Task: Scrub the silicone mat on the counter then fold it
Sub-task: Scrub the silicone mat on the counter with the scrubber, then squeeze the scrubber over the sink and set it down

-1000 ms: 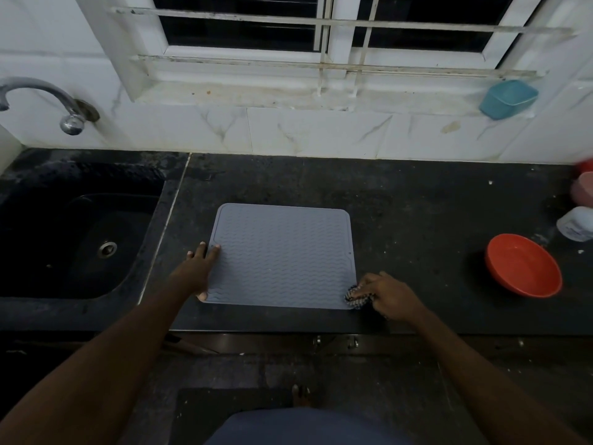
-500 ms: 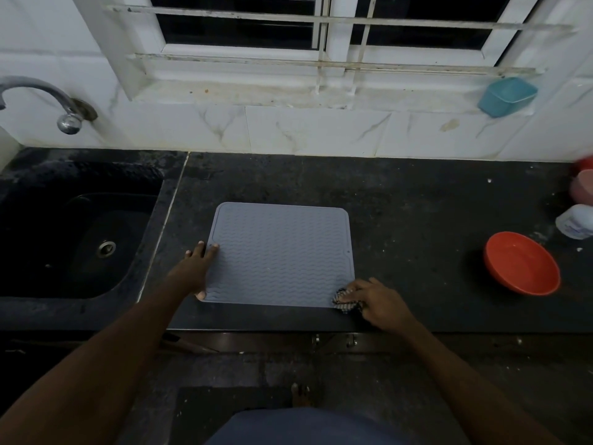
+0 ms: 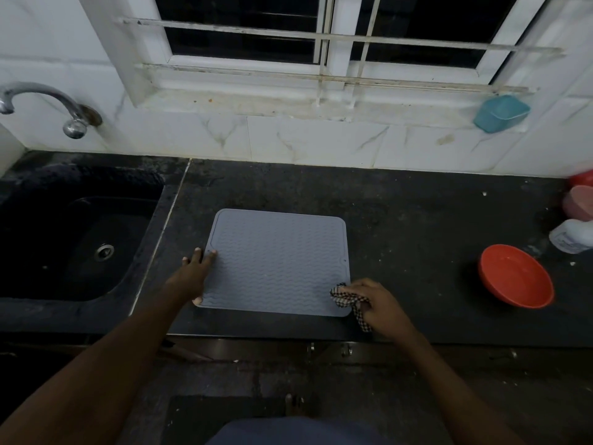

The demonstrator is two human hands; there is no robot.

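A grey silicone mat (image 3: 277, 263) with a wavy ribbed surface lies flat on the dark counter (image 3: 401, 220), near its front edge. My left hand (image 3: 192, 276) rests flat on the mat's left edge, fingers spread, pressing it down. My right hand (image 3: 375, 303) is closed on a checkered cloth (image 3: 345, 297) at the mat's near right corner; the cloth's bunched end touches the mat and a tail hangs below my fingers.
A black sink (image 3: 73, 239) with a drain lies to the left, a metal tap (image 3: 48, 104) above it. On the right stand a red bowl (image 3: 516, 276), a white bottle (image 3: 571, 236) and pink containers (image 3: 580, 200). A teal tub (image 3: 500, 113) sits on the window ledge.
My right hand with the cloth slid a little left along the mat's near edge, then back to the near right corner. My left hand stayed on the mat's left edge.
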